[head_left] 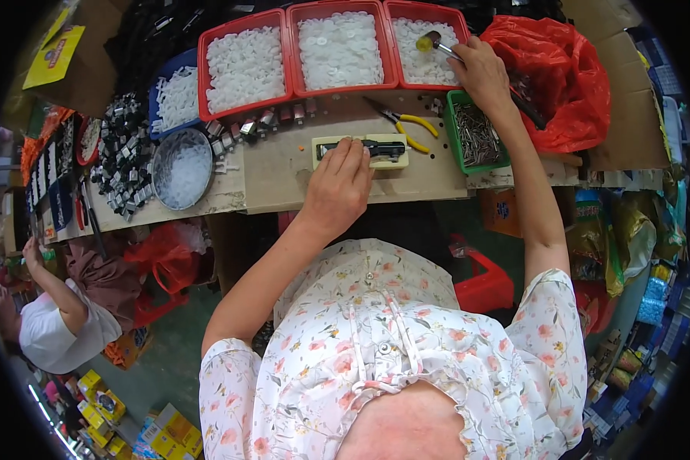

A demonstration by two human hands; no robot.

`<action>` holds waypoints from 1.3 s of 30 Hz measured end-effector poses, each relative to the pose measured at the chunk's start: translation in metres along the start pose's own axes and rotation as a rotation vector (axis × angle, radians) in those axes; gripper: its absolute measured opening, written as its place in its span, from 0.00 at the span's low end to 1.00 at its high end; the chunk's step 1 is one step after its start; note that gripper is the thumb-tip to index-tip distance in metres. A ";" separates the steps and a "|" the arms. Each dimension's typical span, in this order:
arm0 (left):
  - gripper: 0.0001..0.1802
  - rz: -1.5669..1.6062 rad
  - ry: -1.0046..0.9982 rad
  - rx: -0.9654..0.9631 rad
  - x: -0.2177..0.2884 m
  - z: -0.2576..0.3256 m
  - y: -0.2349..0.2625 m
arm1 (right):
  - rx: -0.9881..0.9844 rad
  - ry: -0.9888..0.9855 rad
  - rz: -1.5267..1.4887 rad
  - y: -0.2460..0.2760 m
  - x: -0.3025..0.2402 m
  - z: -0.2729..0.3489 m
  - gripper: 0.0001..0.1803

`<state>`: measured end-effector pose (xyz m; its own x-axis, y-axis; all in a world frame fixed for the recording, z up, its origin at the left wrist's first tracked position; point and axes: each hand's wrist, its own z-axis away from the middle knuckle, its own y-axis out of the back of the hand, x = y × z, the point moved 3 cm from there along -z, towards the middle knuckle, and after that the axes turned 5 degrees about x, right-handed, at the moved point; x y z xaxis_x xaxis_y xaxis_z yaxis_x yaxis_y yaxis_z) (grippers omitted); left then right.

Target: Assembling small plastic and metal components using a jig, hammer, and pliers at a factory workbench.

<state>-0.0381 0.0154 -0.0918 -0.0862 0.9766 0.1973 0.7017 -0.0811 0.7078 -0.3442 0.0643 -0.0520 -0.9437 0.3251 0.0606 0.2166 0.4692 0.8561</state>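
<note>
Fingertips [350, 148] covering jig [363, 151], screwdriver [437, 42] tip blurred

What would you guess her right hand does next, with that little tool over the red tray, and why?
Probably it dips the yellow-tipped tool into the right red tray to pick up a white piece. The right hand holds the tool just over the pieces, while the left hand rests on the cream block on the bench.

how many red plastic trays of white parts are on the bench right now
3, side by side along the far edge: left red plastic tray, middle tray, right tray, where the right hand reaches. None seem hidden.
</note>
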 end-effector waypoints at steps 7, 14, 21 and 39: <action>0.12 0.299 0.235 -0.106 -0.027 -0.021 0.006 | -0.144 -0.018 -0.309 0.048 -0.055 0.027 0.12; 0.16 0.523 0.342 -0.160 -0.040 -0.033 0.011 | -0.387 0.136 -0.346 0.030 -0.108 0.060 0.17; 0.20 0.902 0.760 -0.172 -0.056 -0.030 0.029 | -0.369 0.130 -0.296 0.021 -0.107 0.049 0.12; 0.18 0.966 0.694 -0.169 -0.037 -0.014 0.031 | -0.157 -0.110 -0.696 0.075 -0.126 0.073 0.19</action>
<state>-0.0232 -0.0263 -0.0672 0.0254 0.1870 0.9820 0.5893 -0.7963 0.1364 -0.1905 0.1185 -0.0328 -0.8177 0.0785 -0.5703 -0.4718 0.4764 0.7420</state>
